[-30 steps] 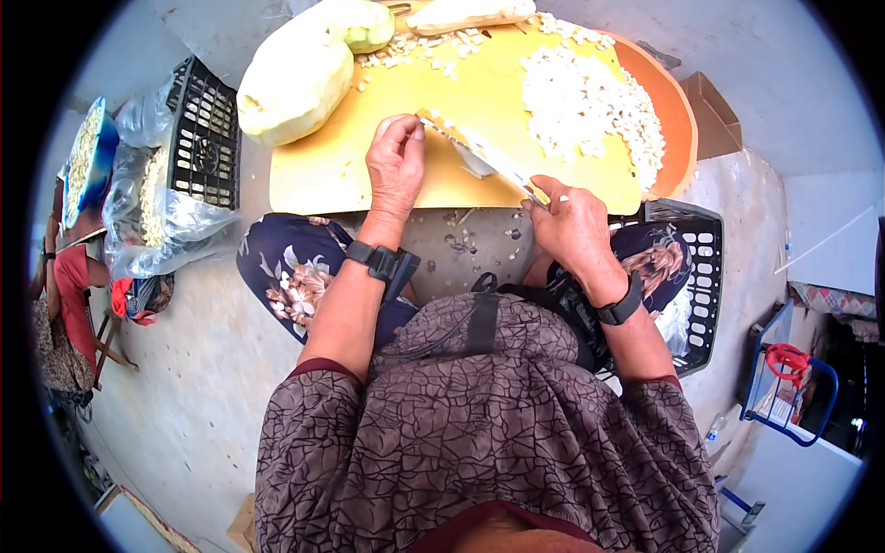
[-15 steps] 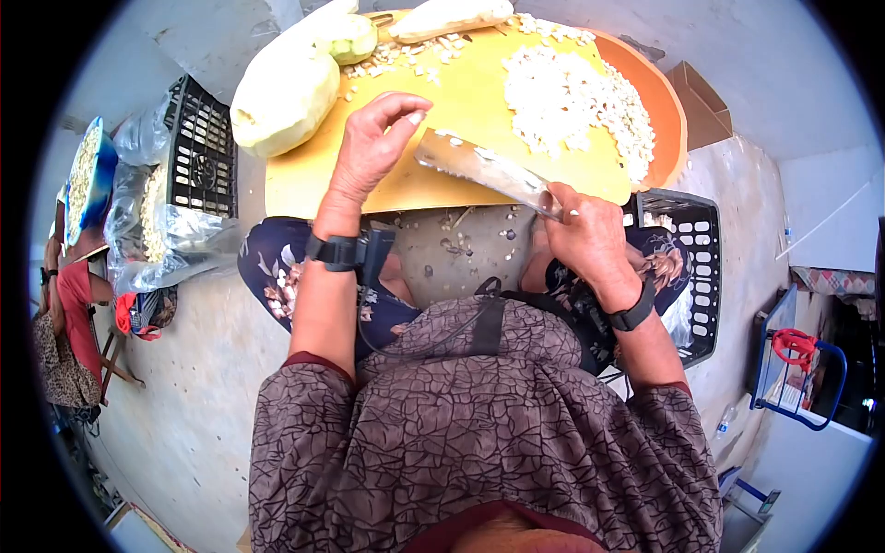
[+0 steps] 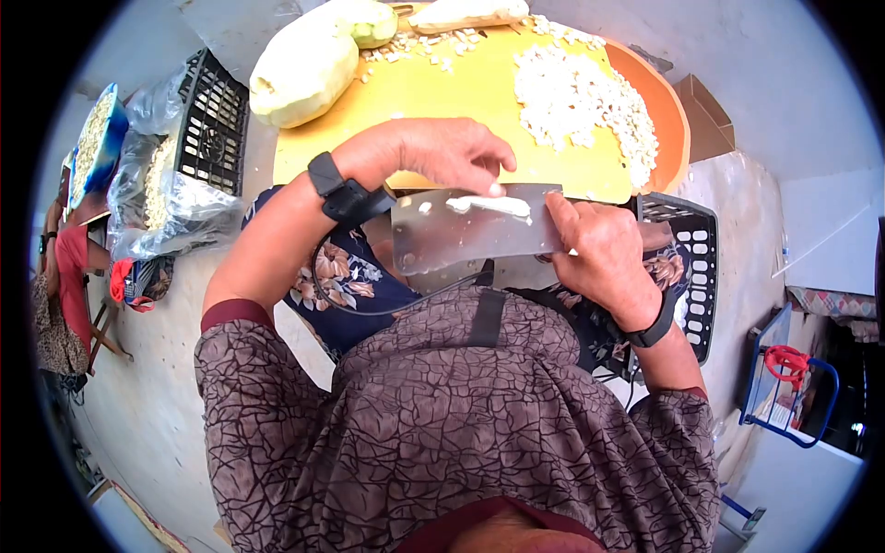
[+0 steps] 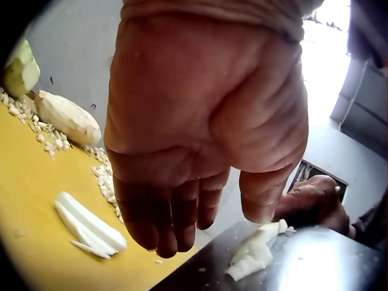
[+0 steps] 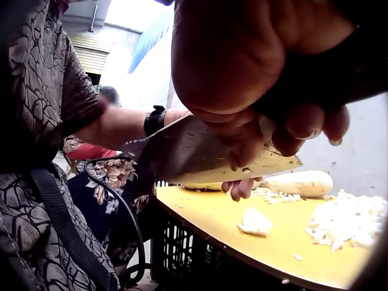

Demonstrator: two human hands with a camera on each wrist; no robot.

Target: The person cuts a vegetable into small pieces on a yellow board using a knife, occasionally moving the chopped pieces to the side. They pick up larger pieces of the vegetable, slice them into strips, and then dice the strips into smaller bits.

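Observation:
A broad cleaver (image 3: 442, 244) lies flat-side up in the head view, just past the front edge of the yellow cutting board (image 3: 424, 92). My right hand (image 3: 599, 253) grips it at the handle end. Over the blade my left hand (image 3: 452, 152) reaches across with loosely extended fingers, its thumb tip right at a pale vegetable strip (image 3: 502, 205) stuck to the metal. The left wrist view shows that strip close up under the thumb. Beneath the left fingers, long white cut pieces (image 4: 91, 227) rest on the board. A heap of white dice (image 3: 567, 97) covers the board's right side.
A large peeled gourd (image 3: 304, 78) and a long pale peeled vegetable (image 3: 470, 13) lie at the back of the board. An orange basin (image 3: 668, 124) borders it on the right. Black crates stand at the left (image 3: 210, 120) and right (image 3: 696, 267). Another person sits far left.
The cleaver has come back toward the body and turned its flat face up. My left hand has swung right from the board to over the blade.

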